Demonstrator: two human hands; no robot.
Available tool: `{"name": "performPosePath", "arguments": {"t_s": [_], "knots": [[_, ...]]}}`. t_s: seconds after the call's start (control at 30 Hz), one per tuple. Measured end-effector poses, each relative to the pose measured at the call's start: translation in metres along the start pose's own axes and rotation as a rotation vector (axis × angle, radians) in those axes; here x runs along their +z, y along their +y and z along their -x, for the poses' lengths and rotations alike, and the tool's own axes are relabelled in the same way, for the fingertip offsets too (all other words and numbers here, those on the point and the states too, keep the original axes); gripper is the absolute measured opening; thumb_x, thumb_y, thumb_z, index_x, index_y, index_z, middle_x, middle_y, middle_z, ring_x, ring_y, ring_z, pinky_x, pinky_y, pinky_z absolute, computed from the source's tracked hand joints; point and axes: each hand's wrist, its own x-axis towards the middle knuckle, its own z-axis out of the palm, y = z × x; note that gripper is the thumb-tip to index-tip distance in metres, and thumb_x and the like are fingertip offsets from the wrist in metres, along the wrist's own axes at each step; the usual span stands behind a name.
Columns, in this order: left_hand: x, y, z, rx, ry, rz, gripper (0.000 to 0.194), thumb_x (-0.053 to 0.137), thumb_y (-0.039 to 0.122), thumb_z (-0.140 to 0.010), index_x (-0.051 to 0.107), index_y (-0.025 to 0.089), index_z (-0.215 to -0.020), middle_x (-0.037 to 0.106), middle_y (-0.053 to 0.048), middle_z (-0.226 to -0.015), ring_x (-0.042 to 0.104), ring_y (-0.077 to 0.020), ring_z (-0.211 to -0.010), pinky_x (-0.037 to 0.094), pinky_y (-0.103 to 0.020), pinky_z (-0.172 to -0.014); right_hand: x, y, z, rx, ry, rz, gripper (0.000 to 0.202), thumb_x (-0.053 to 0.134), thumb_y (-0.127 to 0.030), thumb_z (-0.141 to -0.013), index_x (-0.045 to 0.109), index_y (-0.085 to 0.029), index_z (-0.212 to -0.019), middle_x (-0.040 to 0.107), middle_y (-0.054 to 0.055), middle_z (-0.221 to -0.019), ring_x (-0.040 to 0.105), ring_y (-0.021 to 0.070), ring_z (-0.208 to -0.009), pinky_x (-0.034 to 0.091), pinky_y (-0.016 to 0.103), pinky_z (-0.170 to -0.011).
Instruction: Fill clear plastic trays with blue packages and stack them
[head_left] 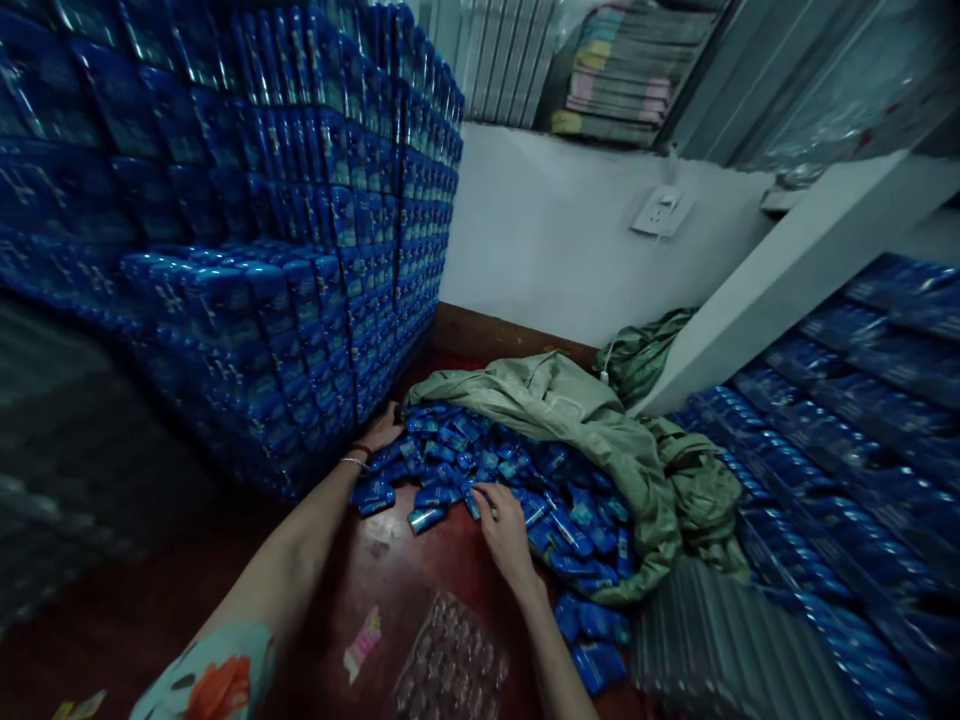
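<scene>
A heap of small blue packets (517, 490) lies on the dark red floor (420, 570), partly on a green cloth sack (585, 410). My left hand (384, 428) reaches to the heap's far left edge, fingers spread on the packets, beside the stacked wall of blue packs. My right hand (504, 530) rests on the heap's near edge, fingertips curled onto a packet; whether it grips one is unclear. A bracelet sits on my left wrist.
Tall stacks of blue packs (247, 220) fill the left. More blue packs (847, 440) lie stacked on the right under a white beam (787, 270). A clear plastic blister tray (450, 660) lies on the floor near me. A wall socket (658, 212) is on the white wall.
</scene>
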Motion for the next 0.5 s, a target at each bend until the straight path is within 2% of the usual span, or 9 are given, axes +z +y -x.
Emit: {"name": "performPosePath", "arguments": {"t_s": [0.07,0.13,0.17,0.23,0.27,0.33,0.43,0.5], "knots": [[0.002,0.003,0.002,-0.037,0.0,-0.009,0.048,0.051,0.035,-0.083,0.039,0.015,-0.124,0.064,-0.015,-0.111,0.064,-0.0253,-0.095,0.046,-0.034,-0.085,0.005,-0.004,-0.009,-0.02,0.036,0.016,0.029,0.039,-0.031,-0.093,0.065,-0.019,-0.1,0.066,0.008,-0.096,0.059,0.0205,-0.092,0.046,0.036,-0.084],[0.004,0.008,0.009,-0.07,0.02,-0.026,0.048,0.049,0.037,-0.083,0.038,0.016,-0.125,0.064,-0.015,-0.111,0.064,-0.0259,-0.095,0.045,-0.034,-0.084,0.011,-0.016,-0.028,-0.113,0.071,0.102,0.029,0.039,-0.027,-0.093,0.062,-0.02,-0.109,0.063,0.01,-0.106,0.055,0.0222,-0.103,0.044,0.04,-0.091],[0.005,0.011,0.015,-0.086,0.038,-0.038,0.049,0.048,0.037,-0.084,0.036,0.016,-0.126,0.064,-0.015,-0.112,0.064,-0.0261,-0.097,0.045,-0.034,-0.085,0.014,-0.025,-0.042,-0.185,0.076,0.176,0.031,0.04,-0.023,-0.092,0.06,-0.021,-0.116,0.06,0.011,-0.115,0.051,0.0236,-0.113,0.04,0.043,-0.096],[0.011,0.018,0.031,-0.119,0.089,-0.066,0.052,0.047,0.035,-0.083,0.033,0.016,-0.13,0.062,-0.016,-0.115,0.062,-0.027,-0.102,0.043,-0.036,-0.088,0.019,-0.044,-0.077,-0.34,0.039,0.359,0.043,0.043,-0.013,-0.087,0.052,-0.021,-0.128,0.047,0.012,-0.136,0.031,0.0271,-0.132,0.023,0.052,-0.108],[0.015,0.023,0.041,-0.136,0.119,-0.082,0.054,0.046,0.033,-0.084,0.032,0.014,-0.132,0.061,-0.017,-0.116,0.061,-0.0275,-0.104,0.042,-0.037,-0.09,0.022,-0.052,-0.096,-0.401,0.006,0.44,0.05,0.045,-0.008,-0.084,0.048,-0.021,-0.132,0.04,0.012,-0.142,0.022,0.0285,-0.137,0.015,0.056,-0.109],[0.027,0.032,0.064,-0.163,0.176,-0.113,0.053,0.043,0.03,-0.085,0.032,0.011,-0.133,0.06,-0.018,-0.117,0.058,-0.0284,-0.109,0.039,-0.04,-0.094,0.027,-0.064,-0.129,-0.453,-0.069,0.561,0.053,0.047,-0.004,-0.08,0.048,-0.017,-0.131,0.034,0.014,-0.146,0.015,0.03,-0.139,0.008,0.059,-0.109],[0.054,0.05,0.097,-0.162,0.23,-0.149,0.043,0.037,0.027,-0.088,0.041,0.012,-0.128,0.059,-0.017,-0.119,0.054,-0.0283,-0.113,0.035,-0.043,-0.099,0.037,-0.064,-0.155,-0.485,-0.192,0.598,0.038,0.047,-0.009,-0.083,0.059,-0.014,-0.118,0.049,0.016,-0.134,0.027,0.0282,-0.135,0.012,0.054,-0.111],[0.074,0.063,0.114,-0.145,0.242,-0.159,0.039,0.035,0.026,-0.089,0.047,0.012,-0.124,0.057,-0.017,-0.122,0.05,-0.0294,-0.117,0.033,-0.046,-0.1,0.045,-0.053,-0.149,-0.532,-0.265,0.542,0.031,0.043,-0.015,-0.089,0.062,-0.017,-0.112,0.06,0.012,-0.12,0.037,0.0243,-0.13,0.015,0.049,-0.112]]}}
